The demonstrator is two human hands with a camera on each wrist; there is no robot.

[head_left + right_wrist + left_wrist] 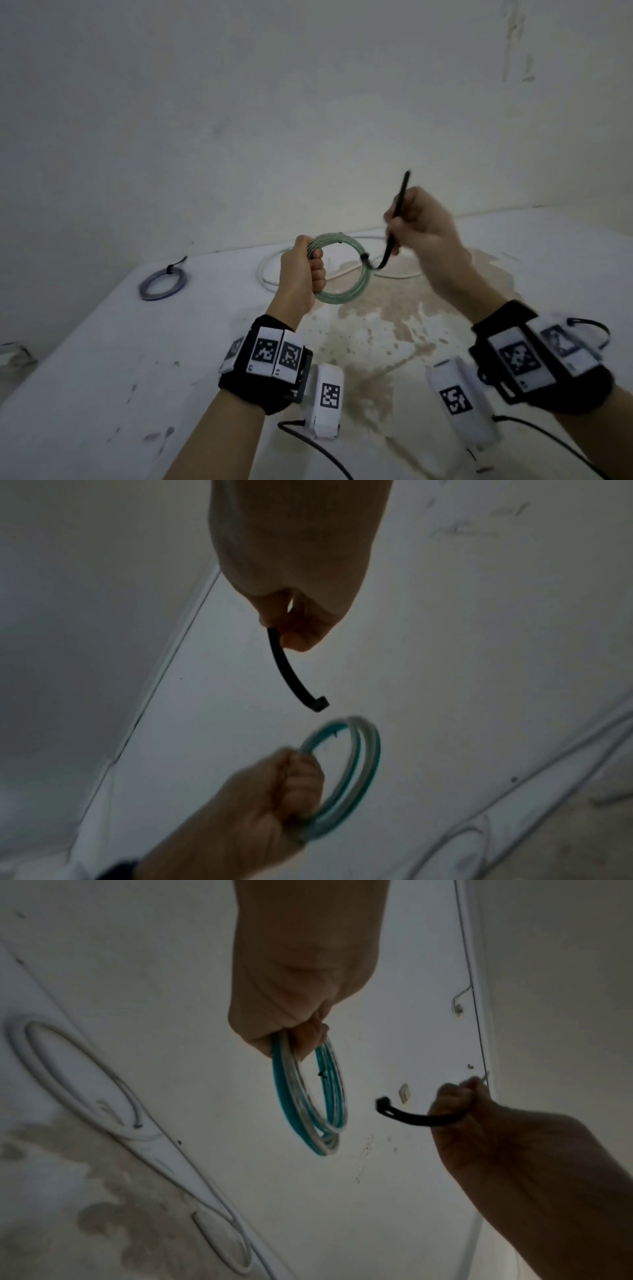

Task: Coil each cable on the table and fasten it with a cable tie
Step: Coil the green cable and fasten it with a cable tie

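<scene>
I judge the step in hand to be the fastening of the second coil. My left hand point(301, 274) is closed in a fist round one side of the round coil of translucent green cable point(346, 270), holding it up in the air above the desk's far middle. My right hand point(419, 222) is curled round the stiff black plastic cable tie point(397, 219), whose tail sticks up past my knuckles. In the head view the tie's blocky head seems to sit against the coil's far side, but both wrist views show that head clear of the loops, so I take the tie as not yet wrapped.

Next, I reckon, the strap has to go through the ring and round all the loops, then its tip into the small head slot; that calls for a fine pinch near the tip, not this fist.

The green cable is smooth and glossy, springy enough to hold a neat circle. The tie is matt, flat and bowed. A grey-blue cable coil with a black tie point(163, 282) lies near the desk's far left edge, and a loose white cable point(270, 274) sprawls along the far edge. The white desk point(102, 377) is stained brown at its middle.
</scene>
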